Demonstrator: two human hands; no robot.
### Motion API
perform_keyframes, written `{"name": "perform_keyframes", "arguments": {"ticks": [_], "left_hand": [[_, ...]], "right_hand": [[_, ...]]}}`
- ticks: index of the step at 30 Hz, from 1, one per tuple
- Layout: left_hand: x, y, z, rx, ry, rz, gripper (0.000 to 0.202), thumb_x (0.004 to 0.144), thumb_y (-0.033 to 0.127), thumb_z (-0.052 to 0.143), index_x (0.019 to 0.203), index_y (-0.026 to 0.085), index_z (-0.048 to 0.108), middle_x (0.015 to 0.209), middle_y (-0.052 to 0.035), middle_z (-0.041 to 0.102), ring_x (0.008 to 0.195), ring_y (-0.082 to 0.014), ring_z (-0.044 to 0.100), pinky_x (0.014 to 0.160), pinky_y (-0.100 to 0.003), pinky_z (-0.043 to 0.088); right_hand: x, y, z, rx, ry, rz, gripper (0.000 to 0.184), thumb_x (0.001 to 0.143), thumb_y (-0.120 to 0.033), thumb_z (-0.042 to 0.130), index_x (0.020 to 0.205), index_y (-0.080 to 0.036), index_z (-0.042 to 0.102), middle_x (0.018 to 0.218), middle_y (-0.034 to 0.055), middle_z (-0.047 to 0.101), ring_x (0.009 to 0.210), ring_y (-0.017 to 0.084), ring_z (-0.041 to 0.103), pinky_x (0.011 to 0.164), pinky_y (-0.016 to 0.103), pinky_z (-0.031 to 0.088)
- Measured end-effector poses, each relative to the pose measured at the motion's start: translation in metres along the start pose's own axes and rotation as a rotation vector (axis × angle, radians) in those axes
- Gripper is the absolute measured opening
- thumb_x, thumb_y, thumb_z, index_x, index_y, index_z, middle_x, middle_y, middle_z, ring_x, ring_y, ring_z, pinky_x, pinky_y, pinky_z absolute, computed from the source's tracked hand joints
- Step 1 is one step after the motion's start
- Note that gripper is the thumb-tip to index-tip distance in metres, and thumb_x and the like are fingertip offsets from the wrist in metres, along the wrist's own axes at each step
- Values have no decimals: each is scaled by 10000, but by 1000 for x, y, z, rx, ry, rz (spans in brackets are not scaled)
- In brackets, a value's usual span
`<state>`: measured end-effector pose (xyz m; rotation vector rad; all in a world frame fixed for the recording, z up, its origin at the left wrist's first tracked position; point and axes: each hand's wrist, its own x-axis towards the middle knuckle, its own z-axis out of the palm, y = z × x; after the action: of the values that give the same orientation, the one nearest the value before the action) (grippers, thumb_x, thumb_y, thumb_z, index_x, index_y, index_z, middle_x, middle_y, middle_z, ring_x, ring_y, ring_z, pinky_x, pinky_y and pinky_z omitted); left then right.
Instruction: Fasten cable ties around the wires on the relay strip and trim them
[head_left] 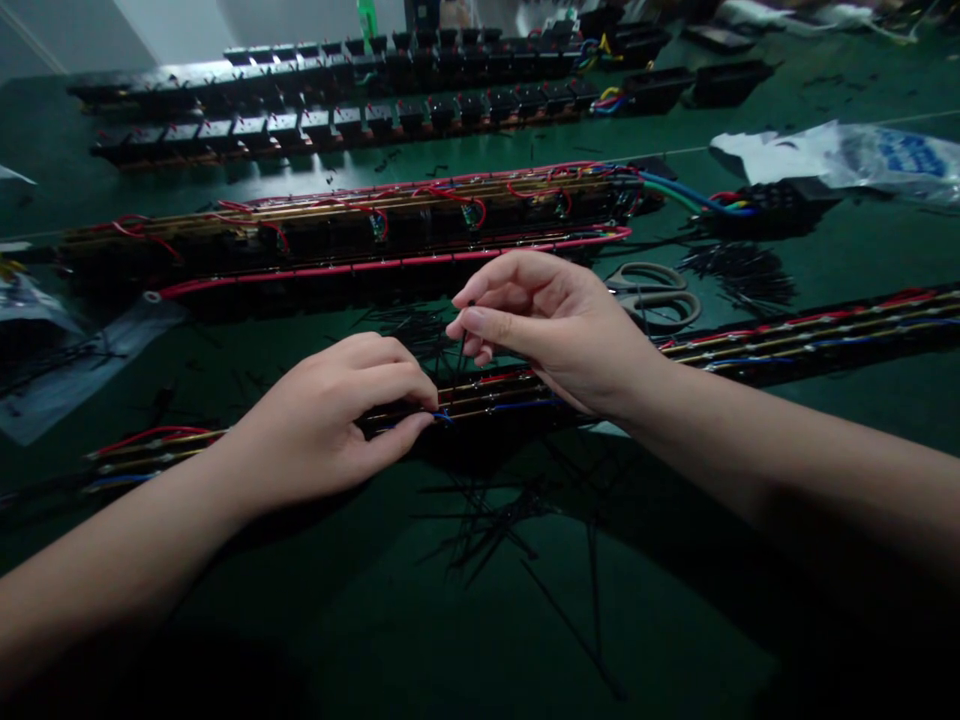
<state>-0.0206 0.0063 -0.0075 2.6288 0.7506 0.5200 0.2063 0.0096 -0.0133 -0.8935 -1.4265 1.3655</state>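
A long black strip [787,338] with brass-coloured rails and red and blue wires lies across the table in front of me. My left hand [337,410] is closed in a pinch on its blue wire [445,416], thumb and forefinger together at the strip's near edge. Just right of it and higher, my right hand [562,325] pinches a thin black cable tie [461,350] between thumb and forefinger. The tie hangs down towards the rails beside my left fingertips; whether its lower end loops around anything is too dark to tell.
Scissors [656,295] lie behind my right wrist, near a pile of black cable ties [742,275]. More loose ties [495,520] are scattered on the near side. Farther back is a wired assembly [337,225], then more black strips [345,125]. Plastic bags [847,155] lie at right and left.
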Motion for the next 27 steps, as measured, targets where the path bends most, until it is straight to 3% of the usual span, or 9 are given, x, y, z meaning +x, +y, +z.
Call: {"name": "perform_keyframes", "arguments": {"ticks": [12, 19, 27], "left_hand": [[1, 0, -1, 8, -25, -28, 154, 922, 177, 525, 990, 201, 661, 934, -17, 672, 877, -160, 621, 753, -258, 489], [1, -2, -1, 20, -32, 34, 211, 913, 101, 495, 1014, 195, 655, 965, -22, 656, 909, -153, 612, 783, -245, 479], [-2, 0, -3, -1, -38, 30, 245, 925, 101, 473, 983, 214, 682, 988, -26, 641, 906, -147, 607, 774, -238, 470]], "right_hand": [[4, -2, 2, -132, -88, 87, 67, 802, -139, 722, 834, -155, 666, 770, 8, 712, 674, 112, 663, 648, 251, 546], [3, -1, 1, -268, -46, 1, 54, 776, -123, 729, 760, -165, 699, 743, -20, 688, 710, 108, 616, 665, 245, 487], [3, 2, 1, -223, -139, 11, 67, 760, -119, 729, 732, -163, 687, 756, -8, 719, 724, 128, 655, 664, 259, 504]]}}
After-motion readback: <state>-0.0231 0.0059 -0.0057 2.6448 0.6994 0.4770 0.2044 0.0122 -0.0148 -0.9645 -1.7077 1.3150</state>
